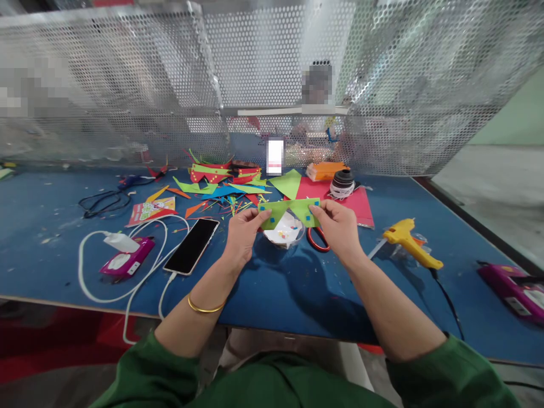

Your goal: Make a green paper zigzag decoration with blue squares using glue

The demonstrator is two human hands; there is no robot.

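A green paper cutout [289, 205] with small blue squares on it and a notch in its lower edge is stretched between my two hands above the table. My left hand [243, 233] pinches its left end, thumb in front. At the right end, my right hand [339, 226] grips it the same way. Just below and behind the cutout sits a clear bowl [301, 235] with white paper and small coloured bits inside. Partly covered by my right hand, red-handled scissors [318, 240] lie beside the bowl.
A yellow glue gun [406, 241] lies right, its cord trailing off the front edge. At left are a phone [192, 246], white cables and a purple power strip [127, 258]. Paper scraps [232, 198], red sheets [359, 207] and a black-topped roll [342, 182] lie before the perforated metal screen [263, 62].
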